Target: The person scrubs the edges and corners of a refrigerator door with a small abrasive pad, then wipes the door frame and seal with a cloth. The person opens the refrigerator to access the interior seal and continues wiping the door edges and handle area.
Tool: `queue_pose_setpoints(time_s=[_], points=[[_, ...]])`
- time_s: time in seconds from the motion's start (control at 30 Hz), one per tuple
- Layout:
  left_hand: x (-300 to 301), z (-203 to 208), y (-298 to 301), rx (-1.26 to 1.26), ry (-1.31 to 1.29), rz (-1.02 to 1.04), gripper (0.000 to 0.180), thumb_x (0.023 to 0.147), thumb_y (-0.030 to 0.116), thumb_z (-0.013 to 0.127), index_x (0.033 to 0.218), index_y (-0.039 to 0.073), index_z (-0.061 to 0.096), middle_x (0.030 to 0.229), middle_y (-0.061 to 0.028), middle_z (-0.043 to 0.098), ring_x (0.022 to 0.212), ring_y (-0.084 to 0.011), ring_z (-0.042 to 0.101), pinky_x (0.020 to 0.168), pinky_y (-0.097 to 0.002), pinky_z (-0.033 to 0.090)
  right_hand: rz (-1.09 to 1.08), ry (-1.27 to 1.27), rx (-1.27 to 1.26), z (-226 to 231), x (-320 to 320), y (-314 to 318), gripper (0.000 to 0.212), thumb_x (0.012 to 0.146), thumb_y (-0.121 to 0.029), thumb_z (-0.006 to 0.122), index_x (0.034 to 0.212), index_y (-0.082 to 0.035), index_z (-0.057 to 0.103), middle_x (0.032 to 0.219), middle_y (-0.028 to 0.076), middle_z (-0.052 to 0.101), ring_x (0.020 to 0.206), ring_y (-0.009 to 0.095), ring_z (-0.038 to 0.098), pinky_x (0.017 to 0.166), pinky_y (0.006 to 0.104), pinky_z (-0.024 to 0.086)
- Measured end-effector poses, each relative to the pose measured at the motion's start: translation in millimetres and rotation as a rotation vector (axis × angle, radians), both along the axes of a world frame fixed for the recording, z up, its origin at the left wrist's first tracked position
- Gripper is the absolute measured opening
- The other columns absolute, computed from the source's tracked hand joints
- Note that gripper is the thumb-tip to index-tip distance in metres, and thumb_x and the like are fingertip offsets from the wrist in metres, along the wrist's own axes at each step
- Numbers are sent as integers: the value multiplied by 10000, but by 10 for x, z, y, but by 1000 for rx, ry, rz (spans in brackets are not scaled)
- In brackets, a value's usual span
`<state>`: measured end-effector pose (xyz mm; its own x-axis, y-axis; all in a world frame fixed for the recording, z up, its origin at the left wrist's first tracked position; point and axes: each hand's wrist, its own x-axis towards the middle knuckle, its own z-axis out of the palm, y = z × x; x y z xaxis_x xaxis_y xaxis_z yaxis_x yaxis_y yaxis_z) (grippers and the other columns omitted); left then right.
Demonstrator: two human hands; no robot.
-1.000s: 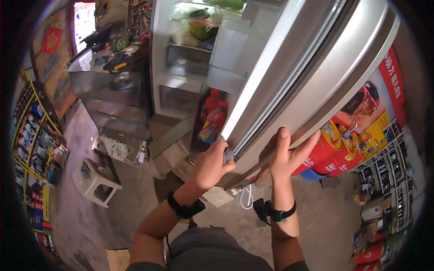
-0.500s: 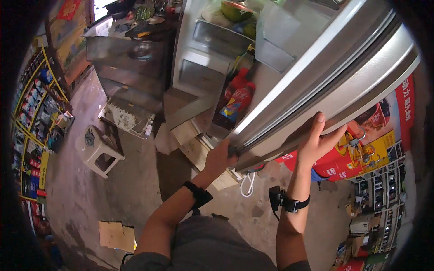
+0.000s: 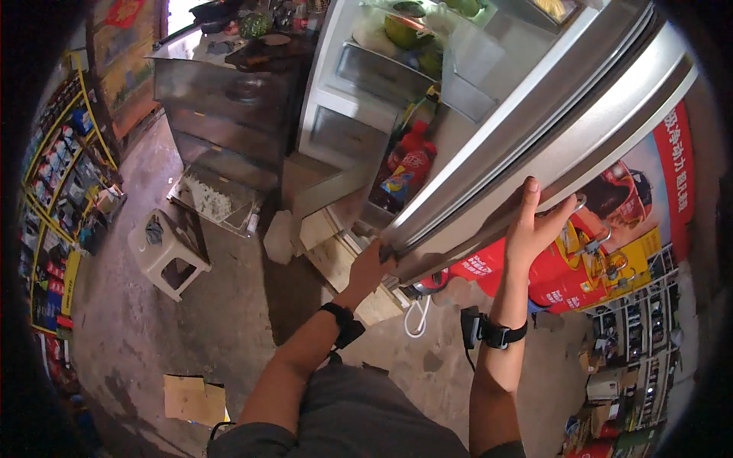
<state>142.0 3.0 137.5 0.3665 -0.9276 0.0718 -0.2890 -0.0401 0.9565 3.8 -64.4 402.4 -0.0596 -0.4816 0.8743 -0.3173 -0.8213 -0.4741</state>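
Note:
A silver refrigerator door [image 3: 557,145] stands open, slanting across the upper right. My left hand [image 3: 371,269] is closed round its near lower corner, with the fingertips partly hidden. Against the door's outer face rests my right hand [image 3: 532,229], thumb and forefinger spread apart; its other fingers are hard to see. Both wrists wear black straps with small devices. Inside the refrigerator [image 3: 309,122], a melon [image 3: 405,32] lies on an upper shelf above clear drawers. Red-labelled drink bottles [image 3: 411,156] stand in the door's lower rack.
A white plastic stool [image 3: 169,256] stands on the floor at left, near a dark cabinet [image 3: 221,114]. Cardboard [image 3: 195,399] lies near my left elbow. A white cable [image 3: 416,319] loops below the door. Stocked shelves [image 3: 61,221] line the left; red display boards [image 3: 565,282] stand at right.
The door has shifted slightly left, toward the refrigerator body, with both hands still on it. More of the red boards shows behind it. The view has also shifted a little.

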Motion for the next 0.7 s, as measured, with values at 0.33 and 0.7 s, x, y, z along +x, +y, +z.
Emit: queue_pose_setpoints(time_s=[0.33, 0.7], points=[[119, -1210, 159, 323, 66, -16, 466, 846, 349, 681, 1092, -32, 574, 918, -233, 660, 864, -376, 658, 740, -457, 506, 27, -35, 13, -26, 34, -19, 582, 946, -148, 652, 1394, 64, 347, 1298, 165, 497, 1160, 219, 504, 1019, 329, 380], [87, 17, 167, -415, -50, 87, 339, 876, 121, 650, 1202, 64, 578, 1067, -164, 578, 900, -345, 625, 744, -403, 513, -35, -55, -26, -96, 65, -93, 592, 947, -161, 652, 1400, 64, 345, 1320, 178, 507, 1169, 236, 512, 1022, 345, 389]])
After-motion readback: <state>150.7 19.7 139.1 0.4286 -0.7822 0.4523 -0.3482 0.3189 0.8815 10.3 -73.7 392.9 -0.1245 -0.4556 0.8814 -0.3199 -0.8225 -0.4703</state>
